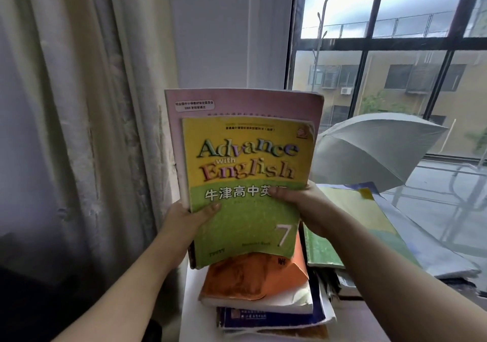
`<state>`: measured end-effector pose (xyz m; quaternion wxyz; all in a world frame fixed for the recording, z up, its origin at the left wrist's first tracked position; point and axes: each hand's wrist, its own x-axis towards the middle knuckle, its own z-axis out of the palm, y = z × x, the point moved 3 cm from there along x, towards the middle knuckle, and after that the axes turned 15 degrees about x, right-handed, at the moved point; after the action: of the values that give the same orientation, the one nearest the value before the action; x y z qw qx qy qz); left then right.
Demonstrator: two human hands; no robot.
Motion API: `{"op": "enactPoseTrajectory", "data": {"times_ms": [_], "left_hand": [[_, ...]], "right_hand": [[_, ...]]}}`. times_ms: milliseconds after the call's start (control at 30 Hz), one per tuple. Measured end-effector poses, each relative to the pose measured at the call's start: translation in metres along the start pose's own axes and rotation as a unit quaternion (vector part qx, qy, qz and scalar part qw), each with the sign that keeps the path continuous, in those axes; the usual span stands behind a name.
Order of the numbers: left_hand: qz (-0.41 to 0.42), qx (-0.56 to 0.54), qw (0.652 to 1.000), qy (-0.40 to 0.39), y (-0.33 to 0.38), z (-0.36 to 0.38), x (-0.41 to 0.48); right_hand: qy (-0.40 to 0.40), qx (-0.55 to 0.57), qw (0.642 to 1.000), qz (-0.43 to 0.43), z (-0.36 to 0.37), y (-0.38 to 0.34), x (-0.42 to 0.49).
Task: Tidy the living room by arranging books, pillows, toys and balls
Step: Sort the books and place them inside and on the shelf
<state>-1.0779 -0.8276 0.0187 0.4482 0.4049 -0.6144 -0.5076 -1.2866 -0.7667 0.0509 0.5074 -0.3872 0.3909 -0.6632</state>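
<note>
Left hand point(189, 218) and right hand point(297, 204) pinched the upright Advance with English textbook point(247, 173) and pink book point(237, 102) by their lower sides, thumbs in front, directly over the orange book point(255, 275).

I count two hands, the left hand point(181, 218) and the right hand point(303, 204), holding up two books: a yellow book point(247, 183) in front and a pink book point(237, 102) behind it. The stack point(263, 302) under them has at least three more, an orange book point(253, 278) on top, a blue book point(250, 318) lower and one beneath that. One green book point(353, 202) tops a pile point(332, 281) I can't count. One umbrella point(369, 146), one curtain point(79, 104).
</note>
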Motion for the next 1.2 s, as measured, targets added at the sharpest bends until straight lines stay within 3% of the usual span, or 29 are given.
{"op": "enactPoseTrajectory", "data": {"times_ms": [400, 567, 700, 933, 1100, 1200], "left_hand": [[0.044, 0.046, 0.995, 0.072, 0.015, 0.006, -0.035], [0.044, 0.083, 0.99, 0.101, 0.035, 0.001, -0.077], [0.071, 0.052, 0.99, 0.111, 0.052, 0.006, -0.128], [0.051, 0.064, 0.994, 0.068, 0.042, 0.025, -0.204], [-0.011, 0.181, 0.983, -0.003, -0.002, 0.033, -0.235], [-0.044, 0.173, 0.984, -0.006, -0.026, 0.032, -0.244]], "right_hand": [[0.103, -0.065, 0.989, -0.082, 0.014, -0.002, -0.04], [0.08, -0.063, 0.987, -0.124, 0.025, -0.015, -0.083], [0.058, -0.078, 0.985, -0.145, 0.029, -0.037, -0.126], [0.044, -0.068, 0.99, -0.115, 0.007, -0.03, -0.201], [0.029, -0.14, 0.988, -0.066, -0.03, 0.014, -0.241], [0.028, -0.195, 0.98, -0.01, -0.052, 0.047, -0.248]]}}
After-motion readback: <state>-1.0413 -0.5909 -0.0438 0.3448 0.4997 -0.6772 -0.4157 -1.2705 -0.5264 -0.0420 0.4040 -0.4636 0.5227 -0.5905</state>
